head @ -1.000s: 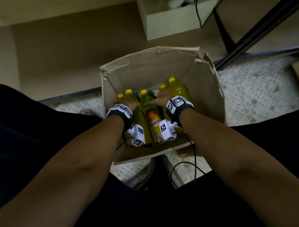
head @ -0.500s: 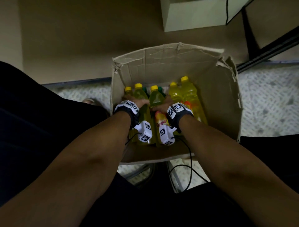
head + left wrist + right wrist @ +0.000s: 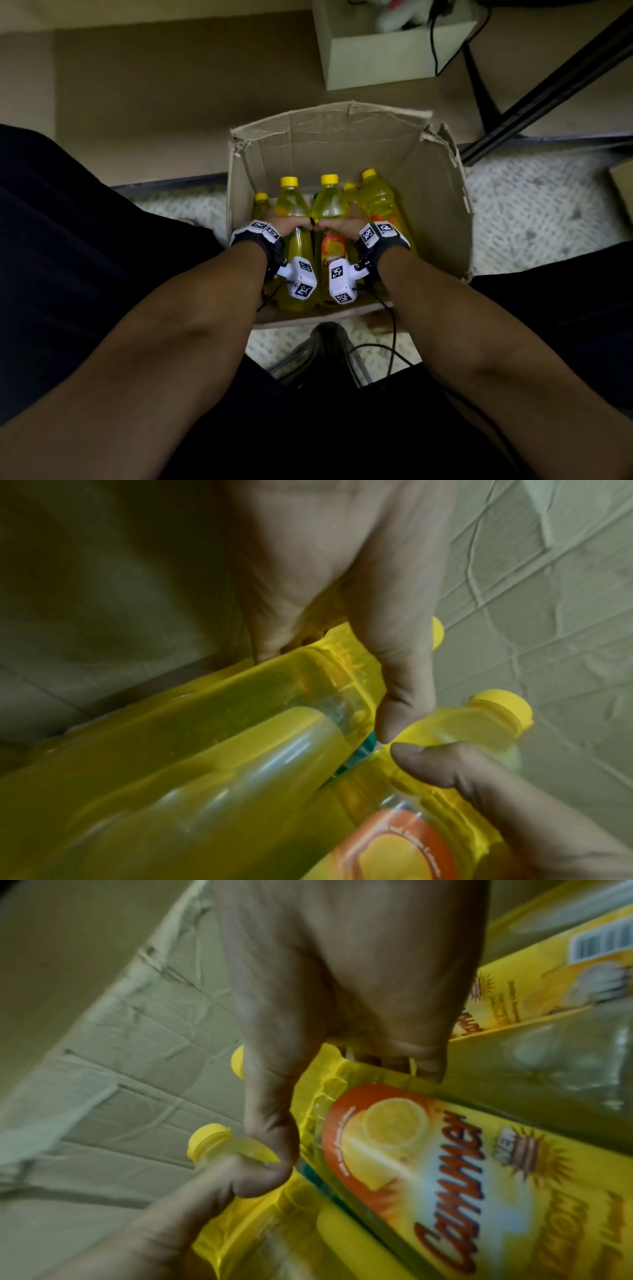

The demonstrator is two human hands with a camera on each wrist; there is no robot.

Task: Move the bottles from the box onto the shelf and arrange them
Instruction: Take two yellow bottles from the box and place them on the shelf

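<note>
An open cardboard box (image 3: 342, 114) on the floor holds several yellow bottles with yellow caps. My left hand (image 3: 286, 224) grips the upper body of one plain yellow bottle (image 3: 291, 205); its thumb (image 3: 400, 685) wraps over that bottle (image 3: 205, 737). Beside it, my right hand (image 3: 337, 226) grips a yellow bottle (image 3: 329, 202) with an orange lemon label (image 3: 411, 1150), fingers curled behind it. The two thumbs nearly touch between the bottles. More bottles (image 3: 380, 202) stand in the box at the right, and one (image 3: 262, 202) at the left. No shelf is in view.
Behind the cardboard box stands a white box (image 3: 387, 58) with a cable in it. Black bars (image 3: 548, 89) slant at the back right. A patterned mat (image 3: 548, 212) lies under the box. My shoe (image 3: 325, 342) and a loose cable are by the near wall.
Both hands reached down onto two neighbouring bottles and closed round them. The two bottles now stand higher than their neighbours, and the hands have come together.
</note>
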